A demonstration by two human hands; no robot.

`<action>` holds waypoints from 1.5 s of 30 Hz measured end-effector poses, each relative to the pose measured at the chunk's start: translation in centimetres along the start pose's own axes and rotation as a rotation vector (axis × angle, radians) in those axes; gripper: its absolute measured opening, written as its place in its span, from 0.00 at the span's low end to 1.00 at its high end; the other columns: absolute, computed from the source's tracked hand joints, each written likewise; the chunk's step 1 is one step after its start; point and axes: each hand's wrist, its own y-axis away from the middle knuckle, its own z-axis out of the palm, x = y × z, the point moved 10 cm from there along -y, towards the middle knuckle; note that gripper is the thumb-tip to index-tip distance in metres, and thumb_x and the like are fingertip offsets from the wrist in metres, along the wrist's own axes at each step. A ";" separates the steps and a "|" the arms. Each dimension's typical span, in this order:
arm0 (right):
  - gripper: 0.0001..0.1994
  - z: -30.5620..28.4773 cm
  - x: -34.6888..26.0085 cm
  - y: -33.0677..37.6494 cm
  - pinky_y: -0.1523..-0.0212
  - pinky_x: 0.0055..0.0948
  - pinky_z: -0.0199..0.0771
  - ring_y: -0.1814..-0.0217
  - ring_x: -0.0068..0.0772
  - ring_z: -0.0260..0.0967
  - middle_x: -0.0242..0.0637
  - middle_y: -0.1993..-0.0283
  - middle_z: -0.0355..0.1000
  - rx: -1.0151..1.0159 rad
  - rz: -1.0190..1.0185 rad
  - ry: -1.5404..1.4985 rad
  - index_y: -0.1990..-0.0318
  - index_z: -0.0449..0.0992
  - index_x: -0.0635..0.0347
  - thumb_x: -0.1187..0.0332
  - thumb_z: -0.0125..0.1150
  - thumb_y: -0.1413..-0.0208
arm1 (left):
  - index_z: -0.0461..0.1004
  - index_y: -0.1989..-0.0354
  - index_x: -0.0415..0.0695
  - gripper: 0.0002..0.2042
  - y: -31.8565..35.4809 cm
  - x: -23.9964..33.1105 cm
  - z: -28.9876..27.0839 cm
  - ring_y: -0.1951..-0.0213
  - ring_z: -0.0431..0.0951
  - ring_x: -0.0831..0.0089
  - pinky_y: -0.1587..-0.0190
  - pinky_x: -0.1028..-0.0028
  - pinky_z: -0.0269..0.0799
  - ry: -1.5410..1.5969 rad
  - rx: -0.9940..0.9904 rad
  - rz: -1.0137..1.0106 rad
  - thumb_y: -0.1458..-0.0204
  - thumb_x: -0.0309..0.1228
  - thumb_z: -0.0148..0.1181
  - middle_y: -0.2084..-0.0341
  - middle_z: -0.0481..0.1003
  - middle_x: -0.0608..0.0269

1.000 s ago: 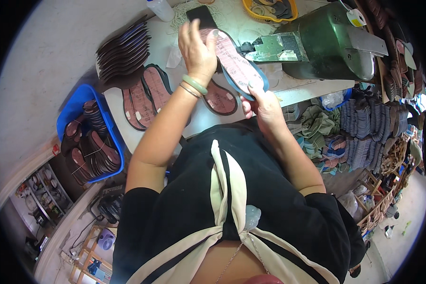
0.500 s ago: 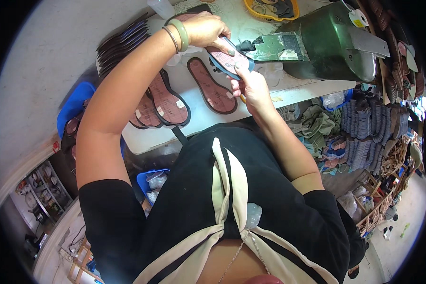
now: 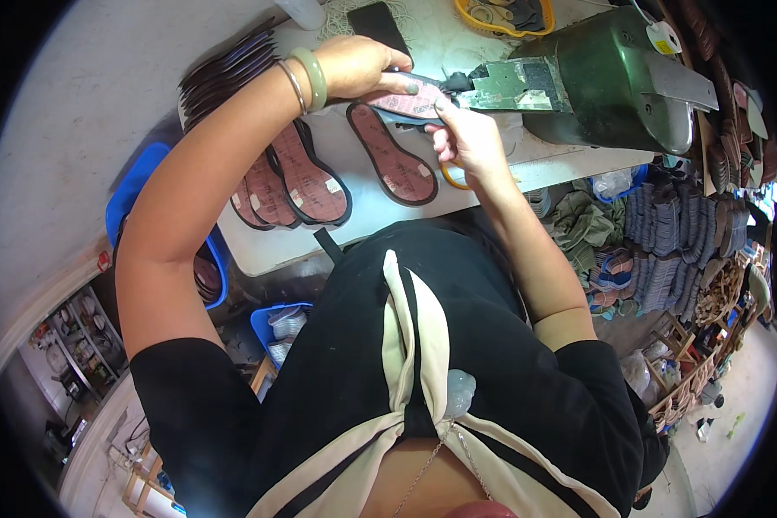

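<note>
Insole (image 3: 411, 104) pinched in our left hand (image 3: 354, 67) and right hand (image 3: 476, 145), we hold it in from the table's (image 3: 259, 249) near edge, beside the machine (image 3: 613, 82); uneven pulling could skew it, straying fingers could get caught.

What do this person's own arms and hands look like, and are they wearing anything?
Short black sleeves cover the upper arms. The left hand has a thick pale-green bangle and a thin silvery bracelet at its wrist. The right hand shows no jewellery. Both are ungloved.
</note>
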 end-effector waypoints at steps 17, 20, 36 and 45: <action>0.18 -1.4 0.2 1.4 0.79 0.16 0.64 0.81 0.16 0.67 0.32 0.76 0.75 -0.098 0.023 0.249 0.66 0.78 0.64 0.56 0.51 0.38 | 0.66 0.39 0.52 0.25 3.1 1.4 3.4 0.57 0.77 0.53 0.54 0.65 0.70 0.227 0.030 -0.165 0.43 0.49 0.52 0.59 0.77 0.46; 0.16 1.9 1.6 3.3 0.76 0.18 0.68 0.77 0.20 0.71 0.34 0.71 0.76 -0.188 -0.032 0.141 0.61 0.77 0.63 0.57 0.53 0.39 | 0.66 0.39 0.50 0.25 4.0 2.3 3.3 0.54 0.77 0.54 0.51 0.66 0.70 0.344 0.087 -0.249 0.42 0.48 0.52 0.55 0.76 0.47; 0.16 5.0 2.8 11.2 0.46 0.24 0.65 0.50 0.21 0.67 0.34 0.50 0.70 -0.279 0.031 -0.063 0.46 0.65 0.66 0.66 0.51 0.37 | 0.65 0.43 0.46 0.24 4.8 2.2 5.1 0.58 0.77 0.48 0.56 0.59 0.71 0.415 0.395 -0.337 0.45 0.47 0.52 0.62 0.77 0.44; 0.13 7.4 5.9 10.4 0.56 0.22 0.65 0.58 0.18 0.65 0.28 0.60 0.70 -0.516 0.037 0.073 0.50 0.69 0.61 0.64 0.52 0.37 | 0.65 0.43 0.44 0.22 6.1 0.3 8.4 0.65 0.79 0.68 0.60 0.71 0.73 0.908 0.361 -0.225 0.44 0.41 0.56 0.68 0.78 0.53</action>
